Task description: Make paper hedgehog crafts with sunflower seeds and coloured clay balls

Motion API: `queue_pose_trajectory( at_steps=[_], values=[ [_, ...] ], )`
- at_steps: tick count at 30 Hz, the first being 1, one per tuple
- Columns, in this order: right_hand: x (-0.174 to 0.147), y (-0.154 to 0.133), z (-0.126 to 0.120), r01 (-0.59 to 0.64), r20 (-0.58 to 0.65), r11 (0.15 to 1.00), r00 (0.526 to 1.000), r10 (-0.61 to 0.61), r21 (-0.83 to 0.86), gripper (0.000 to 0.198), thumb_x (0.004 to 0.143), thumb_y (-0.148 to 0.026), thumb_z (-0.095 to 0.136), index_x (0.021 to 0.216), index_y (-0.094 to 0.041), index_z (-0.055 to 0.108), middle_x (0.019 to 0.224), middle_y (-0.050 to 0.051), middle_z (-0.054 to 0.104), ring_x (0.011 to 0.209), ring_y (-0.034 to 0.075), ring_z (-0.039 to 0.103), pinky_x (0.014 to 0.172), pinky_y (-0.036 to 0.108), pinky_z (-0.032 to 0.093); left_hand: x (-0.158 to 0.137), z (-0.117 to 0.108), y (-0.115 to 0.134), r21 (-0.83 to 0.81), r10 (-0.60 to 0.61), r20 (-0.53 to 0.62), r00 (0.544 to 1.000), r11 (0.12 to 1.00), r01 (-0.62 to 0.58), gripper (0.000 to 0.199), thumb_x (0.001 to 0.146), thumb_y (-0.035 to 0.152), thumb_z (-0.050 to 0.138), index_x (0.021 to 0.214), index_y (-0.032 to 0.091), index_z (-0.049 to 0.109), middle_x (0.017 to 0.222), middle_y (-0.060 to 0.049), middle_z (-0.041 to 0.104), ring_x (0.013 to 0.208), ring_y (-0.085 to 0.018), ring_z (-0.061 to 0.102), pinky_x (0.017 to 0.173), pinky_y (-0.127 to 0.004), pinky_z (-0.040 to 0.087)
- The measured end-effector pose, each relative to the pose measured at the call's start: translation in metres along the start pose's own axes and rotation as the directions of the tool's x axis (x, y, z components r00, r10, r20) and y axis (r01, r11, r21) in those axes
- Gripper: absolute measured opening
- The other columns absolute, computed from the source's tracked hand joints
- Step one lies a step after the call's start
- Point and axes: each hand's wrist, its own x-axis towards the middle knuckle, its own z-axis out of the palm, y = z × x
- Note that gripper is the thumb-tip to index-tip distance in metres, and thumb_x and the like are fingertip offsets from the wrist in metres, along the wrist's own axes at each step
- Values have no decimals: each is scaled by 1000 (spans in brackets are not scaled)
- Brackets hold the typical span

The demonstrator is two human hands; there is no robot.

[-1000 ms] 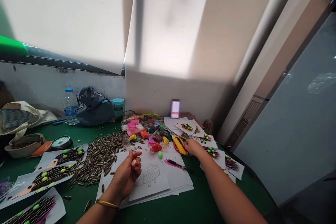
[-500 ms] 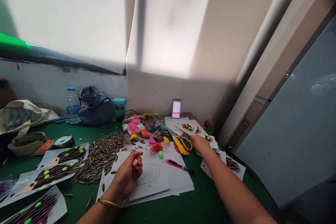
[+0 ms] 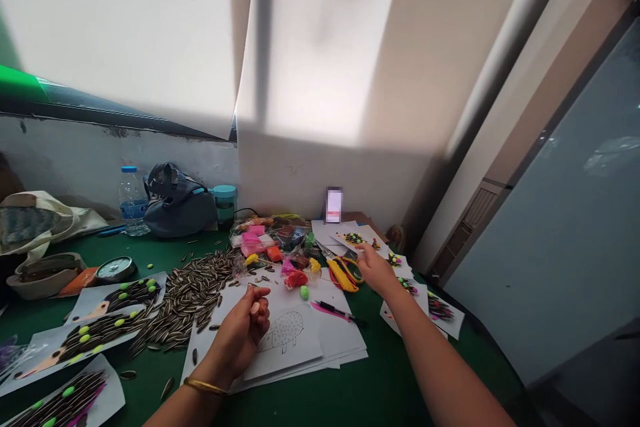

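The left hand (image 3: pixel 235 333) clasped a small pale lump (image 3: pixel 255 308) beside the animal drawing (image 3: pixel 287 329). Rightward, yellow-handled scissors (image 3: pixel 341 276) lay obliquely, blades away, just left of the nearer right hand (image 3: pixel 375 271), whose grip could not be determined.
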Motion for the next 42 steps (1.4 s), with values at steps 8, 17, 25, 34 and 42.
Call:
queue_pose_trajectory(
  at_steps=[8,17,25,34,42],
  values=[
    [-3,48,-49,-227,-277,792,958,76,-567,39,94,-24,35,123,-23,61,127,12,56,108,27,55,92,43,38,-1,1,0,-8,-4,2,1000,1000,4,29,91,43,56,97,15,62,63,5,42,48,-5,39,45,-17,38],
    [2,113,-55,-540,-352,598,841,410,-592,52,85,-30,52,136,-35,52,160,5,17,143,46,4,104,70,13,-2,1,-2,-17,0,17,1000,1000,1,32,88,46,60,97,16,62,65,5,44,48,-5,40,45,-17,38],
    [-5,27,-31,-183,-324,837,946,7,-515,33,93,-23,42,111,-23,68,135,9,56,125,28,46,101,45,34,-6,6,1,7,-13,19,1000,1000,13,18,87,26,60,102,17,64,78,1,53,63,-7,55,59,-19,50],
    [-42,-57,37,268,69,914,963,-260,-304,31,96,-27,40,98,-23,71,97,5,71,96,18,61,83,25,40,-12,9,3,195,-12,45,999,981,3,38,82,15,67,118,19,59,117,-11,63,86,-13,67,75,-22,55],
    [-13,29,-27,-327,-26,814,933,359,-480,40,95,-39,39,121,-20,63,119,15,64,107,30,61,83,40,47,-10,7,2,181,-16,80,997,984,1,41,77,24,76,113,18,58,112,-11,67,53,-2,52,54,-14,49]
  ],
)
